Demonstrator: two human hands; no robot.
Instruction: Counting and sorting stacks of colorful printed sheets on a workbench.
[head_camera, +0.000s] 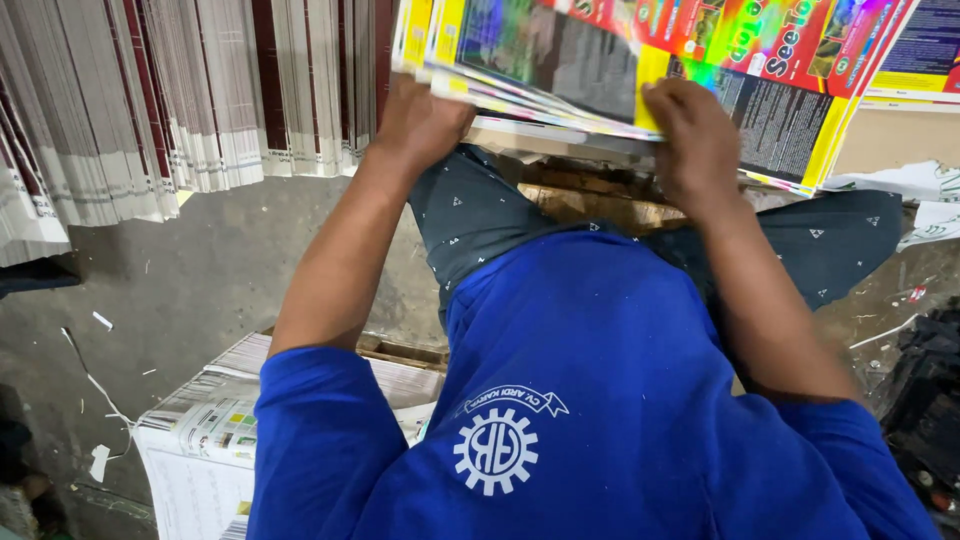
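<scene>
I look down over my blue shirt at a stack of glossy, colourful printed sheets (560, 60) lying in front of me. My left hand (420, 120) grips the stack's near edge at its left, fingers tucked under the sheets. My right hand (690, 135) holds the same edge further right, fingers curled over the top sheet. The sheets are yellow-bordered with rainbow foil and dark text panels. They rest on a low wooden pallet (590, 200) between my knees.
Rows of grey and maroon-edged flat card stacks (170, 100) stand on the left. A pile of white printed paper (200, 440) lies at lower left on a grey concrete floor (200, 270) with paper scraps. Dark clutter (925, 400) sits at right.
</scene>
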